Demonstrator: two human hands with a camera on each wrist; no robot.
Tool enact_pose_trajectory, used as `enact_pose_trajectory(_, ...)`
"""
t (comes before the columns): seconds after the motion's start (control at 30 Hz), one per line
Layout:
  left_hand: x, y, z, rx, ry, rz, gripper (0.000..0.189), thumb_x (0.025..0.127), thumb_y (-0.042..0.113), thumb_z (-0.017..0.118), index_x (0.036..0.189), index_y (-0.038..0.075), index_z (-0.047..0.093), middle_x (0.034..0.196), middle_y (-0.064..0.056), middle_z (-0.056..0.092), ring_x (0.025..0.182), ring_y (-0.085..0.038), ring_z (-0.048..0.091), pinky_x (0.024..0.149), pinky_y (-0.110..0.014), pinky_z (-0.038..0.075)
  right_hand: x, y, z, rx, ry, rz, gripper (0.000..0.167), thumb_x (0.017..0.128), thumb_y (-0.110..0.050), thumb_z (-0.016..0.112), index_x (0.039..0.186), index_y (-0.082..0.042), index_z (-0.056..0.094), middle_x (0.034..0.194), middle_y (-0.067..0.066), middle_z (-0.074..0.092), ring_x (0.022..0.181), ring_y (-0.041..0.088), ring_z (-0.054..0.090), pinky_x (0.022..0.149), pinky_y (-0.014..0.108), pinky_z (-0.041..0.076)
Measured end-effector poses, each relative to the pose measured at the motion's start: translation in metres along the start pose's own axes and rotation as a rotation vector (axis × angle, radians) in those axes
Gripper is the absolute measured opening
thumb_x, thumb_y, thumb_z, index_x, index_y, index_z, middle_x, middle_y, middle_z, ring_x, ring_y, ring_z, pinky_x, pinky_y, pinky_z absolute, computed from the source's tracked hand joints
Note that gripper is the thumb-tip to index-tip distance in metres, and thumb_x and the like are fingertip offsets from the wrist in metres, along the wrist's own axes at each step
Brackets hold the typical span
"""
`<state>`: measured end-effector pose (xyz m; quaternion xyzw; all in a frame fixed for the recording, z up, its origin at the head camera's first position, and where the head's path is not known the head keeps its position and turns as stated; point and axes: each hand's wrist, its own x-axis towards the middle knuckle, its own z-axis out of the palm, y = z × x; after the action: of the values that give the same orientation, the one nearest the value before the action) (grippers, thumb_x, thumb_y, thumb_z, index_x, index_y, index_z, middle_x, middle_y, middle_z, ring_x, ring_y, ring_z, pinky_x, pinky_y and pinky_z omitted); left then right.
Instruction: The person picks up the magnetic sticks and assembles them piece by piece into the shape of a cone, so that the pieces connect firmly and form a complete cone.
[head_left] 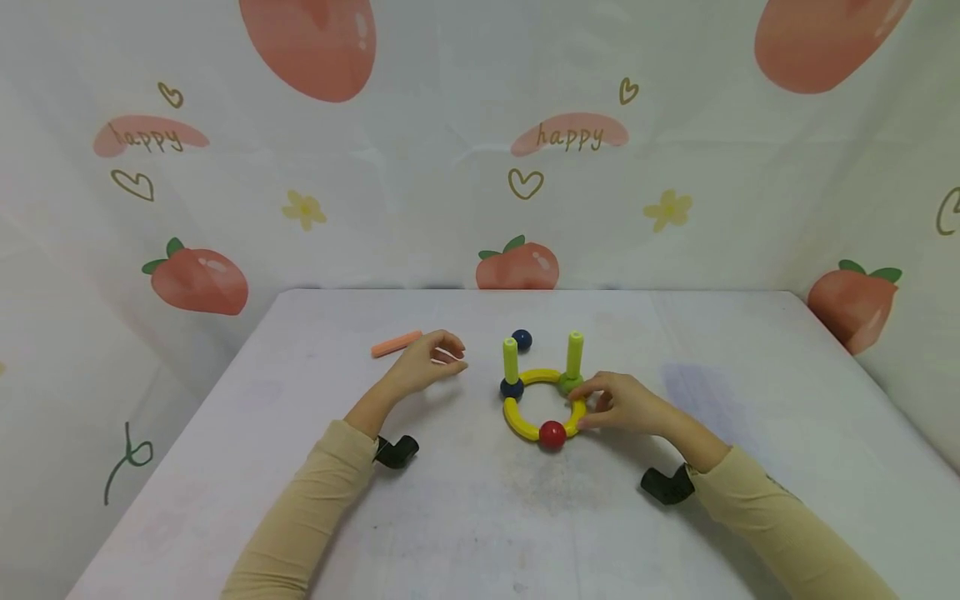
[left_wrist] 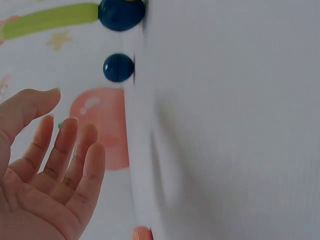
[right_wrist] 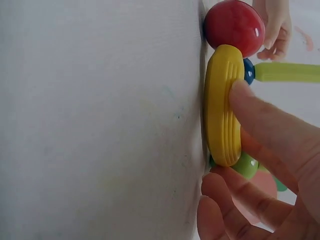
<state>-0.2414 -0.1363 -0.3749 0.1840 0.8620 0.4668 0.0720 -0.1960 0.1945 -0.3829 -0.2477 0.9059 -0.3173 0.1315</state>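
Observation:
A ring of yellow curved rods joined by balls lies on the table. Its balls are a red ball, a dark blue ball and a green ball. A light green stick stands upright on the blue ball and another light green stick on the green one. My right hand grips the ring's right side, thumb on a yellow curved rod and fingers by the green ball. My left hand, fingers loosely bent and empty, hovers left of the ring.
Behind the ring sits a loose dark blue ball. An orange stick lies beyond my left hand. Black wrist devices sit below both hands. A printed curtain hangs along the table's back edge.

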Motion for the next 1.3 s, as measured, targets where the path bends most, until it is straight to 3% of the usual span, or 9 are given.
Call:
enact_pose_trajectory(0.2,0.0,-0.012,-0.017,-0.01,0.056,-0.026,0.032,0.085,0.011,0.065,0.11,-0.006,0.056,0.108,-0.02,0.062,0.1,-0.031,0.062,0.089,-0.04,0.051,-0.004,0.0,0.0,-0.017,0.017,-0.02,0.033,0.08,-0.02,0.073,0.109,-0.006,0.068,0.096,0.007,0.064,0.077,0.011,0.057,0.067,0.018,0.048)
enact_pose_trajectory(0.27,0.0,-0.017,-0.022,0.008,0.088,-0.046,0.032,0.085,0.013,0.066,0.11,-0.005,0.057,0.108,-0.019,0.063,0.101,-0.031,0.063,0.103,-0.041,0.039,-0.005,0.0,0.0,-0.026,0.023,-0.022,0.032,0.08,-0.019,0.072,0.109,-0.005,0.068,0.096,0.007,0.065,0.077,0.011,0.057,0.067,0.018,0.048)
enact_pose_trajectory(0.37,-0.001,-0.022,-0.029,0.031,0.123,-0.092,0.032,0.085,0.015,0.065,0.112,-0.002,0.058,0.11,-0.019,0.063,0.104,-0.032,0.062,0.104,-0.046,0.035,-0.005,0.0,0.002,-0.03,0.035,-0.003,0.032,0.08,-0.019,0.073,0.109,-0.006,0.069,0.098,0.007,0.066,0.077,0.01,0.057,0.066,0.018,0.048)
enact_pose_trajectory(0.43,-0.002,-0.026,-0.033,0.037,0.149,-0.128,0.032,0.085,0.017,0.066,0.111,0.0,0.059,0.112,-0.018,0.064,0.104,-0.031,0.061,0.102,-0.044,0.036,-0.005,-0.001,0.003,-0.031,0.041,0.016,0.032,0.079,-0.02,0.073,0.108,-0.006,0.069,0.099,0.008,0.066,0.075,0.009,0.057,0.064,0.018,0.047)
enact_pose_trajectory(0.5,-0.003,-0.03,-0.037,0.051,0.16,-0.138,0.031,0.086,0.017,0.064,0.111,0.0,0.059,0.113,-0.018,0.063,0.104,-0.031,0.06,0.091,-0.04,0.048,-0.005,-0.002,0.004,-0.027,0.046,0.031,0.033,0.079,-0.02,0.074,0.108,-0.006,0.069,0.1,0.008,0.067,0.073,0.009,0.055,0.062,0.018,0.046)
enact_pose_trajectory(0.7,-0.007,-0.037,-0.047,0.061,0.206,-0.174,0.03,0.089,0.018,0.061,0.114,0.001,0.059,0.116,-0.019,0.061,0.107,-0.031,0.058,0.091,-0.038,0.046,-0.006,-0.008,0.007,-0.028,0.065,0.066,0.032,0.078,-0.021,0.074,0.106,-0.006,0.07,0.089,0.005,0.068,0.067,0.009,0.049,0.057,0.018,0.043)
enact_pose_trajectory(1.03,-0.014,-0.043,-0.061,0.054,0.24,-0.306,0.042,0.091,0.023,0.059,0.127,0.001,0.052,0.134,-0.019,0.049,0.127,-0.033,0.041,0.102,-0.047,0.037,-0.008,-0.012,0.011,-0.045,0.084,0.081,0.031,0.078,-0.021,0.075,0.104,-0.007,0.07,0.085,0.003,0.067,0.069,0.009,0.052,0.058,0.019,0.043)
enact_pose_trajectory(1.2,-0.015,-0.047,-0.065,0.064,0.228,-0.366,0.047,0.09,0.026,0.06,0.129,0.002,0.051,0.136,-0.017,0.048,0.125,-0.032,0.04,0.101,-0.046,0.035,-0.009,-0.014,0.012,-0.048,0.09,0.075,0.03,0.078,-0.021,0.074,0.104,-0.006,0.07,0.084,0.003,0.067,0.069,0.009,0.053,0.059,0.019,0.044)
enact_pose_trajectory(1.3,-0.015,-0.05,-0.066,0.101,0.214,-0.354,0.044,0.091,0.021,0.059,0.128,-0.001,0.052,0.132,-0.021,0.051,0.12,-0.035,0.046,0.098,-0.045,0.04,-0.009,-0.015,0.013,-0.051,0.092,0.078,0.03,0.078,-0.021,0.074,0.103,-0.006,0.07,0.084,0.003,0.067,0.07,0.009,0.054,0.06,0.019,0.045)
